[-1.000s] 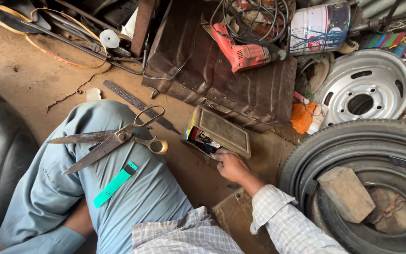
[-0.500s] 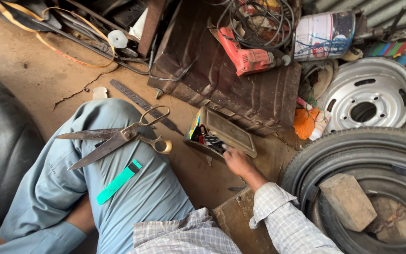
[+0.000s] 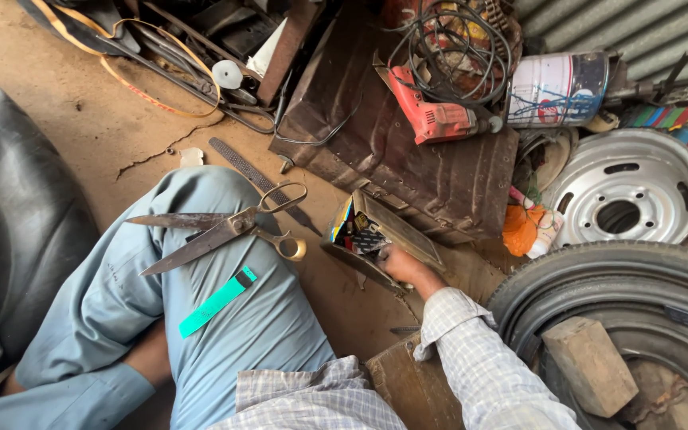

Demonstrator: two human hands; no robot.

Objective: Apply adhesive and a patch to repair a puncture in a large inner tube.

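One hand at work in a small open tin box on a workshop floor.

Head view: the right hand (image 3: 402, 265) reaches into the tin box (image 3: 376, 239), fingers curled down among dark small items inside; whether they grip anything cannot be told. The box lies tilted on the dirt floor, just beside the person's raised knee and against a rusty brown metal sheet (image 3: 408, 151). The left hand is out of view. Large scissors (image 3: 220, 231), blades apart, rest on the light blue trouser leg, with a teal strip (image 3: 216, 301) lying lower on the thigh. A metal file (image 3: 252, 179) lies on the ground near the knee. A red power drill (image 3: 431, 118) sits on the sheet; a white wheel rim (image 3: 627, 199) and a tyre (image 3: 599, 302) lie to the right.
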